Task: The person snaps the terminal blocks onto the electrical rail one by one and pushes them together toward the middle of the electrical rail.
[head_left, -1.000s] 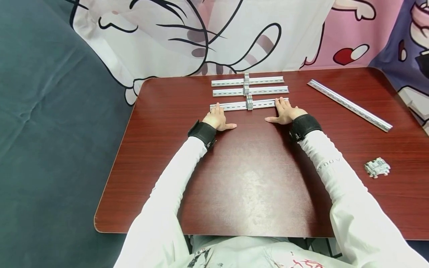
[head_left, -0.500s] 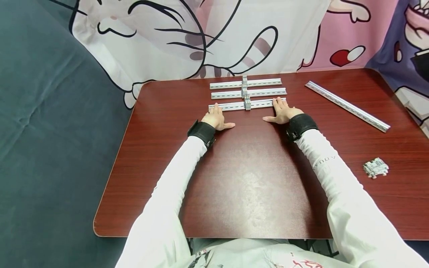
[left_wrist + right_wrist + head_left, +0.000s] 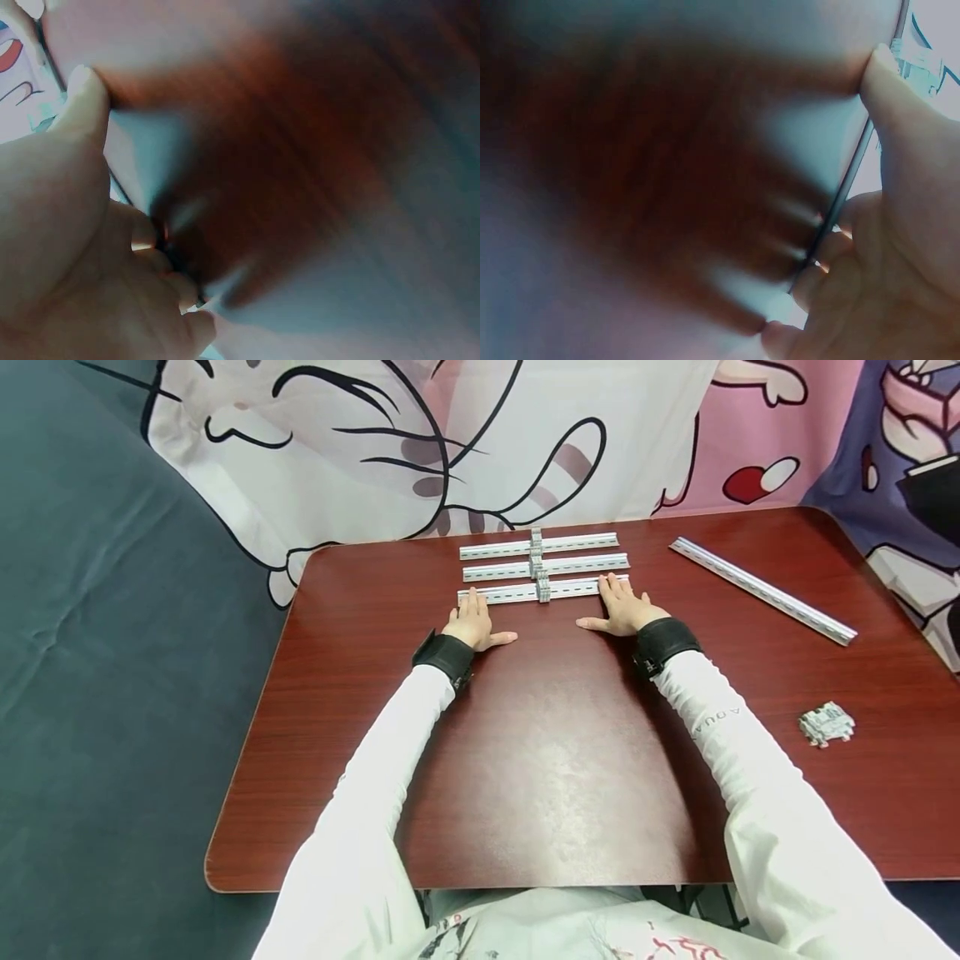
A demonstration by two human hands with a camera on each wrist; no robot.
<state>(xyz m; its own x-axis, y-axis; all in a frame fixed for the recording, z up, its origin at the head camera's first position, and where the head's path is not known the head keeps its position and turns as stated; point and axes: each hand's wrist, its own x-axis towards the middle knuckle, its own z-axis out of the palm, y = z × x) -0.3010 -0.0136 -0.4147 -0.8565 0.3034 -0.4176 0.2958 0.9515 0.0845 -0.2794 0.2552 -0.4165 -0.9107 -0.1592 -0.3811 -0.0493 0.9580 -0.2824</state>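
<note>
Three slotted metal DIN rails lie in parallel at the far side of the table, each with a small cluster of grey terminal blocks at its middle. On the nearest rail (image 3: 512, 594) sits the cluster (image 3: 543, 587). My left hand (image 3: 472, 625) rests with straight fingertips on that rail's left end, thumb spread to the right. At its right end, my right hand (image 3: 626, 610) touches it with extended fingers, thumb pointing left. Both wrist views show the palms, left palm (image 3: 52, 232) and right palm (image 3: 915, 232), above the shaded tabletop. Behind lie the middle rail (image 3: 497, 573) and the farthest rail (image 3: 495, 552).
A longer bare rail (image 3: 761, 589) lies slantwise at the right of the brown table (image 3: 555, 760). Nearer to the front right is a loose group of terminal blocks (image 3: 827, 724). A printed curtain (image 3: 315, 485) hangs right behind the table's far edge.
The whole head view has shifted slightly, so the table items appear a little further left. Both hands keep their places at the ends of the nearest rail.
</note>
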